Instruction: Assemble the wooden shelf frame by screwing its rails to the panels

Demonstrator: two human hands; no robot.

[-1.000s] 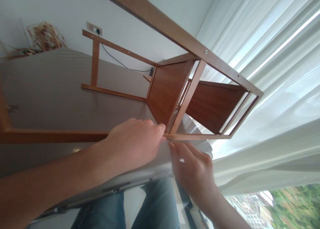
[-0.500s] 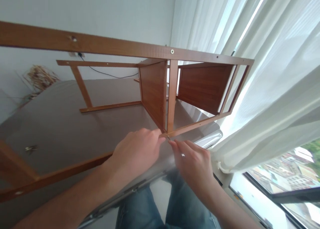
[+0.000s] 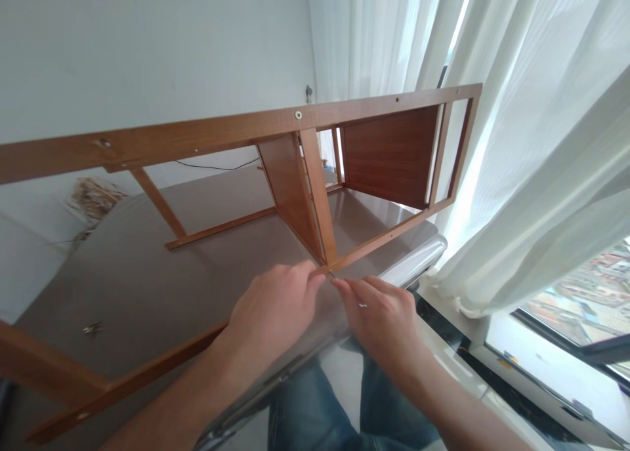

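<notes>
Because the wooden shelf frame (image 3: 197, 138) reaches right up to my hands, my left hand (image 3: 273, 313) grips its rail corner (image 3: 325, 268) to keep it steady while my right hand (image 3: 381, 323) pinches a tiny screw-like bit (image 3: 332, 274) there, both hands nearly touching.

No readable text, labels, brands, numbers or signs in view, nothing legible on the wooden shelf frame (image 3: 221, 133)
</notes>
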